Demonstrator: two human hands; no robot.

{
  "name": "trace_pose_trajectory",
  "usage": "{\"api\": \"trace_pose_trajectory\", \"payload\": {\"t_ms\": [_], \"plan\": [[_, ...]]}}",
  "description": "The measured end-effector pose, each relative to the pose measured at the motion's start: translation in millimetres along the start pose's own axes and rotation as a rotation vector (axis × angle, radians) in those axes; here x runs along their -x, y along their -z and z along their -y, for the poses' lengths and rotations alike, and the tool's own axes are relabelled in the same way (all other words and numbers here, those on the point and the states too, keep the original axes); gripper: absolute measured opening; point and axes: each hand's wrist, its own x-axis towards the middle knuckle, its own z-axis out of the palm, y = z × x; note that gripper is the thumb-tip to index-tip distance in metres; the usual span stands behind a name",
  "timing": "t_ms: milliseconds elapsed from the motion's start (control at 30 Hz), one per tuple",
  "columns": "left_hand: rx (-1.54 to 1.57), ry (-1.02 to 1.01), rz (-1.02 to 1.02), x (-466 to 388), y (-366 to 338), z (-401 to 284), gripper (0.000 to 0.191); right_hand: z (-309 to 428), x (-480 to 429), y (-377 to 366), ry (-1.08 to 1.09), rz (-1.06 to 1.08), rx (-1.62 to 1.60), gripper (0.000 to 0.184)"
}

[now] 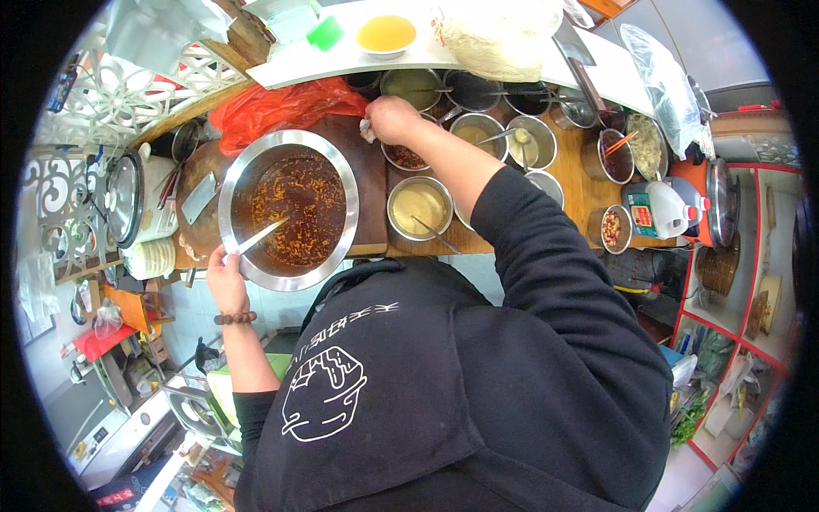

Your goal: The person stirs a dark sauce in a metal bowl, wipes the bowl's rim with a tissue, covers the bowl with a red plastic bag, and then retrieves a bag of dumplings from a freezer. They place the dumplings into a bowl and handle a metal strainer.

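Observation:
My left hand (227, 288) is at the lower left rim of a wide steel basin (349, 221). Its fingers close around the end of a pale utensil handle (261, 235), whose other end dips into dark red-brown liquid (301, 192) with orange bits floating on it. Whether these fingers also grip the rim, I cannot tell. My right hand (395, 120) reaches over the far side of the counter, shut on a crumpled white cloth or tissue (366, 130). Below that hand is a steel pot of reddish-brown seasoning (404, 157), partly hidden by my forearm.
Red plastic bags (281, 109) lie behind the basin. A cleaver (199, 198) rests on a round chopping board (185, 169). Steel pots, one with pale yellow contents (419, 205), crowd the right. Above, a white shelf (333, 61) carries a yellow bowl (386, 35) and another cleaver (579, 70).

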Motion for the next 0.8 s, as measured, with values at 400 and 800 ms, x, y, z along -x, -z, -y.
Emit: {"api": "trace_pose_trajectory", "payload": {"t_ms": [400, 800], "plan": [[-0.035, -0.029, -0.002, -7.7, 1.2, 9.8, 0.027, 48.5, 14.8, 38.8, 0.191, -0.190, -0.427, 0.025], [0.016, -0.045, -0.011, -2.2, -4.2, 12.7, 0.027, 106.8, 11.5, 59.2, 0.238, -0.292, -0.519, 0.025]]}}
